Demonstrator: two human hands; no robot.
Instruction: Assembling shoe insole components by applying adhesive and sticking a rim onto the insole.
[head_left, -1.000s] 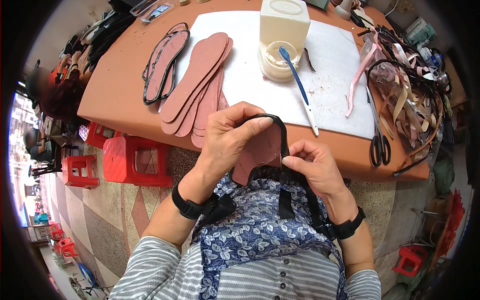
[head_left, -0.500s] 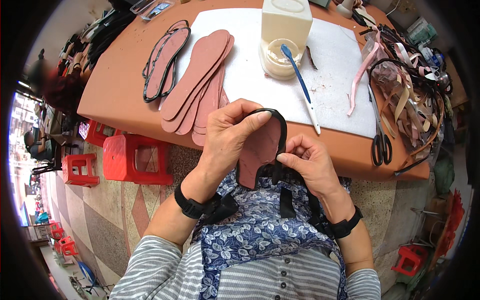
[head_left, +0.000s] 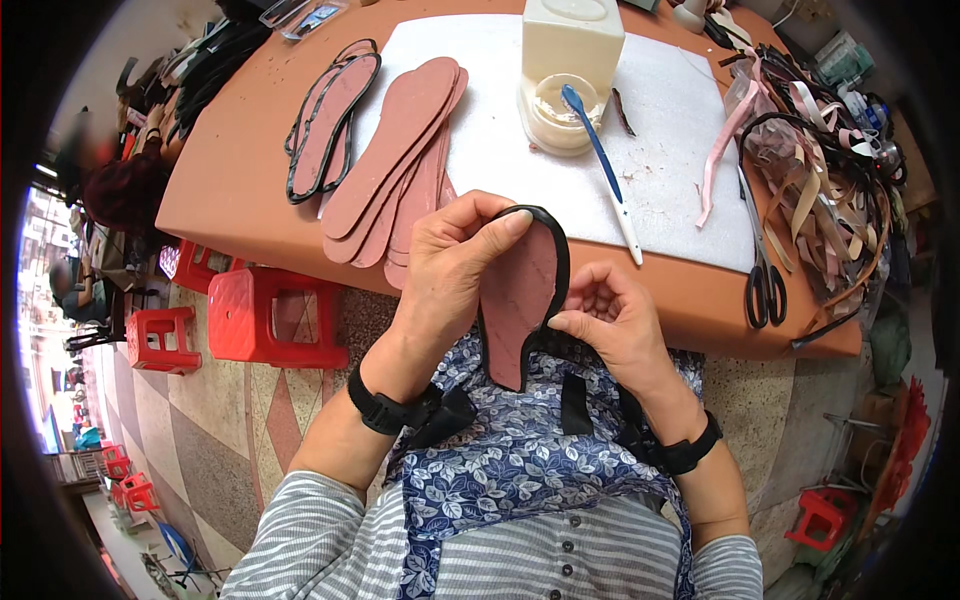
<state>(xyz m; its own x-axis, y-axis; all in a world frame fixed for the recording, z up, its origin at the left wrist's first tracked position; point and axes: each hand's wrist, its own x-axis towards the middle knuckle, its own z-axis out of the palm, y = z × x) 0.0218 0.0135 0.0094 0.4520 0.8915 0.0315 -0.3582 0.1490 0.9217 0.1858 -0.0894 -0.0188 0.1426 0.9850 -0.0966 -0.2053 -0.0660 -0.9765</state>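
Note:
A pink insole (head_left: 518, 285) with black edging strip round its rim hangs over my lap, just off the table's near edge. My left hand (head_left: 455, 255) grips its upper left rim, thumb on the pink face. At the right rim, my right hand (head_left: 610, 325) pinches the black strip (head_left: 562, 250) between thumb and fingers. Beyond my left hand lies a fanned stack of plain pink insoles (head_left: 390, 165). Farther left rest a few insoles with black edging (head_left: 338, 120).
On a white sheet (head_left: 470, 90) stands a cream glue container (head_left: 570, 60) with an open cup; a blue-and-white brush (head_left: 605, 170) leans from it. Black-handled scissors (head_left: 764, 285) and a heap of strips (head_left: 810, 180) lie at right. Red stools (head_left: 255, 315) stand left; another person (head_left: 115, 190) works there.
The insole has turned slightly and risen a little, showing more of its face. The black strip now lies along more of its right edge; my right hand has shifted slightly left and down.

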